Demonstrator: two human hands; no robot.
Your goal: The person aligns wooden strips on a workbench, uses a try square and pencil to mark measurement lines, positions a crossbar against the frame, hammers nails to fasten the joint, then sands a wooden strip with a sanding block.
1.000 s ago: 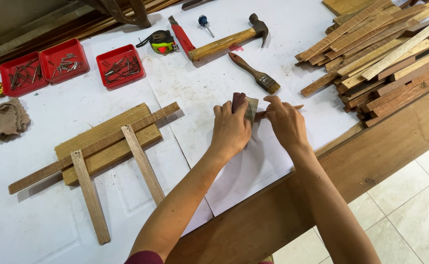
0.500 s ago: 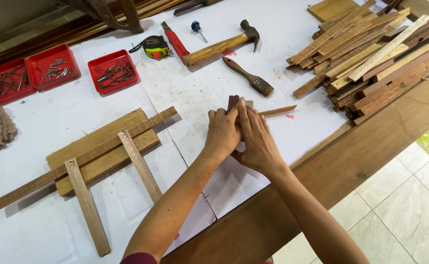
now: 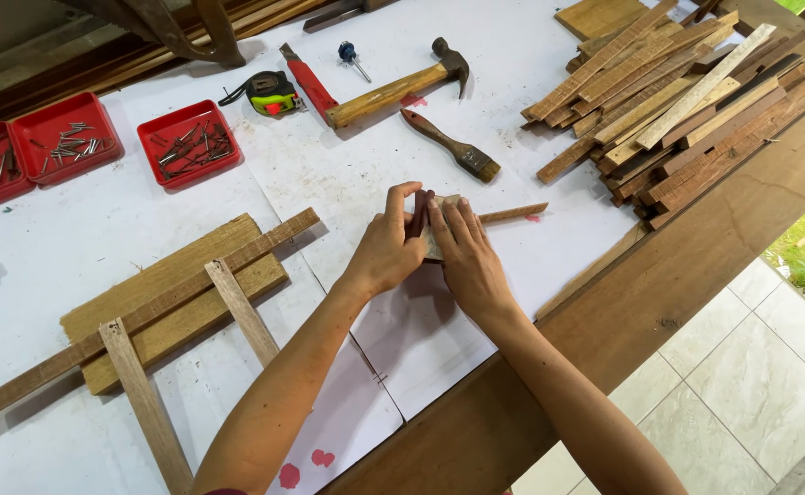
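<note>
My left hand grips a short dark wood strip, standing it on edge on the white paper. My right hand lies flat beside it, pressing a pale piece of sandpaper against the strip; most of the sheet is hidden under my fingers. A thin wooden stick pokes out to the right from under my right hand. Both hands touch each other near the middle of the table.
A pile of wood strips fills the far right. A brush, hammer, tape measure, small screwdriver and red nail trays lie beyond my hands. A frame of planks and slats rests at left.
My right hand has slid from the right of the strip to meet my left hand, and now lies flat over the sandpaper. The camera has shifted slightly.
</note>
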